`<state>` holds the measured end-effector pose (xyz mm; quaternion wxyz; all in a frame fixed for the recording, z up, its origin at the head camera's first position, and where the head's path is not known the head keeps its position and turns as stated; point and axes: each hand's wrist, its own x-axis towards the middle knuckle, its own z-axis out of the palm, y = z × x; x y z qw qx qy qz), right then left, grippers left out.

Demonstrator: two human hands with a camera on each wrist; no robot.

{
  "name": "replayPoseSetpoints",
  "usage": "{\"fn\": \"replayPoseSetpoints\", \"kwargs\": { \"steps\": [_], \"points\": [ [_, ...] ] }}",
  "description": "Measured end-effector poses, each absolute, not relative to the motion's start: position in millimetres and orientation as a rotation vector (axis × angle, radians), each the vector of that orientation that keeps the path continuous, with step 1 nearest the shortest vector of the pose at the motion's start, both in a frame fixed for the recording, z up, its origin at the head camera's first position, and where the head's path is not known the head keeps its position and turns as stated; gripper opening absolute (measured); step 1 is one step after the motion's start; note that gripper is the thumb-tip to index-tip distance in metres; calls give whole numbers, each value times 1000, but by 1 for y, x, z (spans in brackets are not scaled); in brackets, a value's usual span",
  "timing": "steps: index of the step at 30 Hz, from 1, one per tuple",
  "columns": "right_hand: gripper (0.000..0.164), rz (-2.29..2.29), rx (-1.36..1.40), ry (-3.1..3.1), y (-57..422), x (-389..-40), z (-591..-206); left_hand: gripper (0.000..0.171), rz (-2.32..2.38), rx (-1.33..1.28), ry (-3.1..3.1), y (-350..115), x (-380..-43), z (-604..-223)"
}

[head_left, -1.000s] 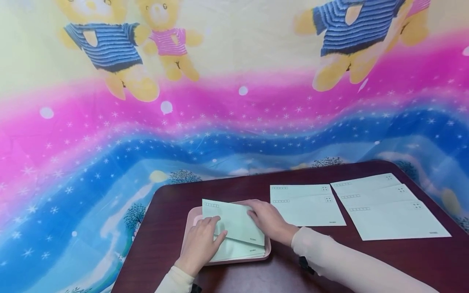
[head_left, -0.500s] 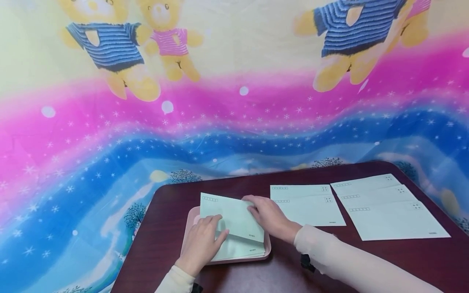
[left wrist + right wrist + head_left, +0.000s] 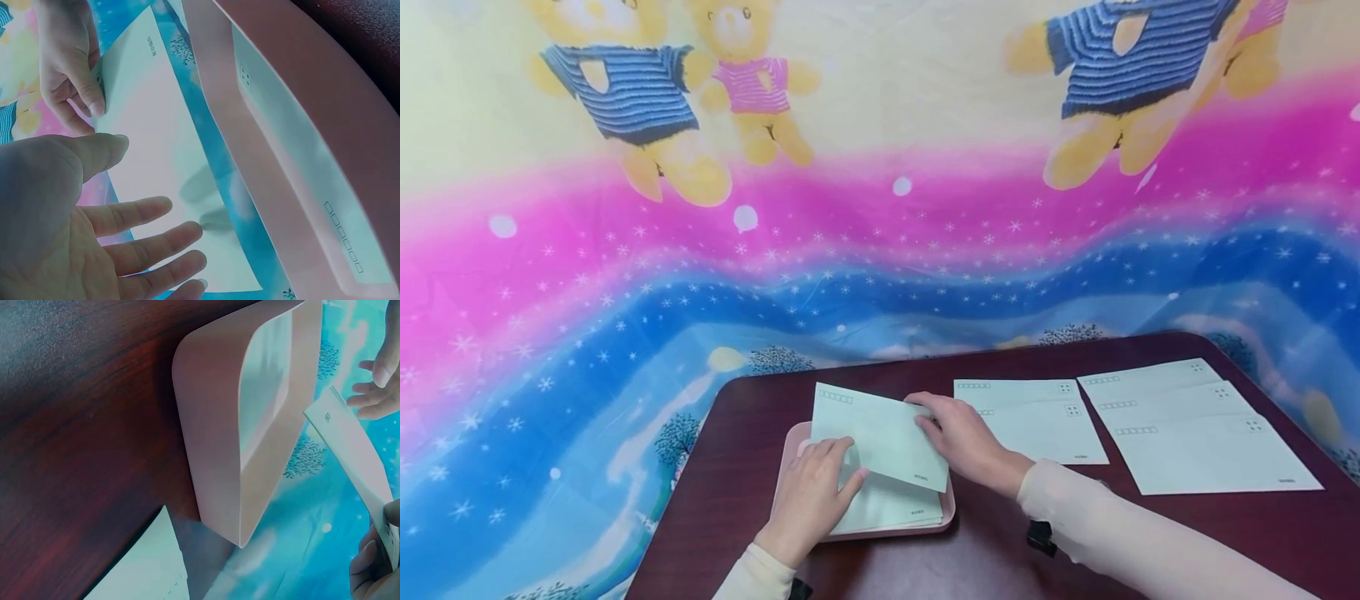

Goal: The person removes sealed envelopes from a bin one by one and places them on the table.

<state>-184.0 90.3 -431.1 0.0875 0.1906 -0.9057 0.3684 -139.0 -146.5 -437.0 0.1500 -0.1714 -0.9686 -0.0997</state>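
Note:
My right hand [image 3: 966,442] pinches a pale green envelope [image 3: 876,433] by its far right edge; thumb and fingers close on that edge in the right wrist view, where the envelope [image 3: 356,453] is tilted. It hangs above a pink tray [image 3: 951,508] that holds another envelope [image 3: 891,510]. My left hand [image 3: 808,500] is over the tray's left side, in front of the raised envelope. In the left wrist view the left hand's fingers [image 3: 156,244] are spread and nearly straight, holding nothing; whether they touch the envelope I cannot tell.
Overlapping envelopes [image 3: 1030,437] lie on the dark wooden table [image 3: 1000,550] right of the tray. Farther right is a second fanned group of envelopes [image 3: 1217,458]. A printed bear curtain [image 3: 880,208] hangs behind the table's far edge.
The right hand has lifted the envelope higher off the tray and shifted slightly right, uncovering more of the envelope beneath. The left hand has barely moved.

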Motion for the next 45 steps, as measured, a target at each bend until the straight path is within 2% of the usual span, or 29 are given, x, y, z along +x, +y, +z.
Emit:
{"fn": "replayPoseSetpoints", "kwargs": {
  "steps": [45],
  "points": [
    [31, 1065, 553, -2623, 152, -170, -432, 44, -314, -573, -2776, -121, -127, -437]
  ]
}}
